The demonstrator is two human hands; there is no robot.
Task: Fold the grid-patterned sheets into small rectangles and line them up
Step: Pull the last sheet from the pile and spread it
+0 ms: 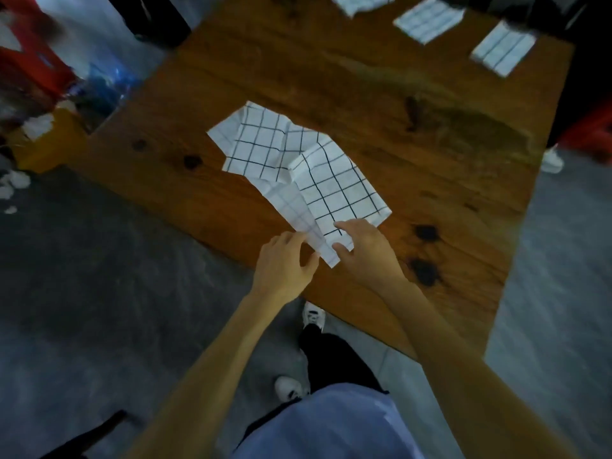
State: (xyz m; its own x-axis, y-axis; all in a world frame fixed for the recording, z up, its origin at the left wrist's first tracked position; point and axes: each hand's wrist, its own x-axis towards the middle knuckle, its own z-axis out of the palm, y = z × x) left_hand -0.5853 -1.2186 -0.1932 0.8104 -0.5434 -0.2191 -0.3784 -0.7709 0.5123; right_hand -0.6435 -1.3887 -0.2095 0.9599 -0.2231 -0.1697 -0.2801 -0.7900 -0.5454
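At the surface's (347, 71) far edge, one folded sheet (359, 2) is cut off by the top of the picture, so its shape cannot be told. The near corner of the unfolded sheet (298, 173) lies hidden under the fingertips of the left hand (284, 263) and right hand (366, 251). Off the surface's left edge, the red and blue clutter (49, 77) is too blurred to identify.

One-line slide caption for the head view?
Both hands pinch a crumpled white grid-patterned sheet on the wooden table.
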